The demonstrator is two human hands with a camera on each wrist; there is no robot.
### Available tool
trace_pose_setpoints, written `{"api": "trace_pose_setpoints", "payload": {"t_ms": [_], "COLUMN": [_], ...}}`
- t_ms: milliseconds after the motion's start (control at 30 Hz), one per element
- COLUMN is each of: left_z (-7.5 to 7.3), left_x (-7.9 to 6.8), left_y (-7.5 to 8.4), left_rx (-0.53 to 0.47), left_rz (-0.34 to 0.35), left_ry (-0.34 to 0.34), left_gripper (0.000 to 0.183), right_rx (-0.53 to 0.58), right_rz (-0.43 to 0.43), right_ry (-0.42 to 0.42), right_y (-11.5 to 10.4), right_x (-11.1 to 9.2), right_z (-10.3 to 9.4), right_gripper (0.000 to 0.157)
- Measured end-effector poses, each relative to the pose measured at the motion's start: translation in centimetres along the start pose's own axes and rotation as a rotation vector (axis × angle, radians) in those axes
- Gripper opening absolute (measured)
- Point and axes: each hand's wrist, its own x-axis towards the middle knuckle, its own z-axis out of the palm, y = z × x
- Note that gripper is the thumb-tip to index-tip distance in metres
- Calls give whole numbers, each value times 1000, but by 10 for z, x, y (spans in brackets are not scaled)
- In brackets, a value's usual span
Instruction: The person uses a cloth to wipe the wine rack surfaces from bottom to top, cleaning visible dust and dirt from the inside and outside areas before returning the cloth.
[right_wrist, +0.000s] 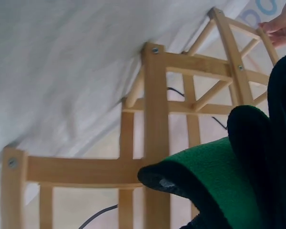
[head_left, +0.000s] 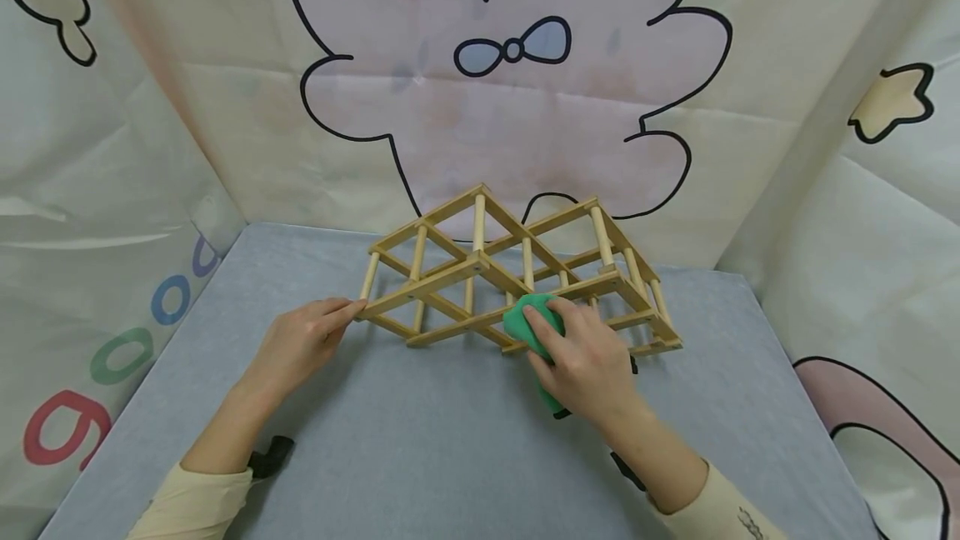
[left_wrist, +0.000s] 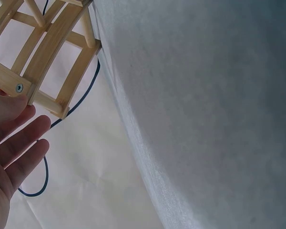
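A folding wooden lattice rack (head_left: 477, 260), made of slats joined by round dowels, stands across the table in the head view. My left hand (head_left: 307, 342) pinches its left end corner. In the left wrist view, thumb and fingers of that hand (left_wrist: 12, 148) meet at the slat end beside a metal rivet, the other fingers extended. My right hand (head_left: 588, 361) holds a green cloth (head_left: 528, 323) with dark edging against the rack's front, right of the middle. The right wrist view has the cloth (right_wrist: 224, 176) draped near the slats (right_wrist: 156, 119); the right fingers are hidden there.
A pale blue cloth-covered table (head_left: 420, 457) lies under the rack. Behind it hangs a backdrop (head_left: 510, 115) with a cartoon bear, and printed sheets (head_left: 862, 232) line both sides. Dark bands (head_left: 272, 457) sit at the wrists.
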Motion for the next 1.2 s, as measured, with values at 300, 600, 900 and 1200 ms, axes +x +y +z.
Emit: {"api": "trace_pose_setpoints", "payload": {"t_ms": [300,600,900,1200], "left_z": [-1,-1,0,1], "left_x": [0,1,1,0], "left_y": [-2,-2,-1,-1], "left_rx": [0,0,4,-3], "left_rz": [0,-1,-8,-3], "left_ry": [0,-6,-16,-7], "left_gripper": [47,46,45,47], "right_rx": [7,30,16,-41], "right_rz": [-51,-48,-10,55], "right_ry": [72,168,123,38], "right_y": [-18,-30,-27,-23], "right_x": [36,64,56,37], "right_z": [6,5,12,5], "right_gripper": [29,28,30,38]}}
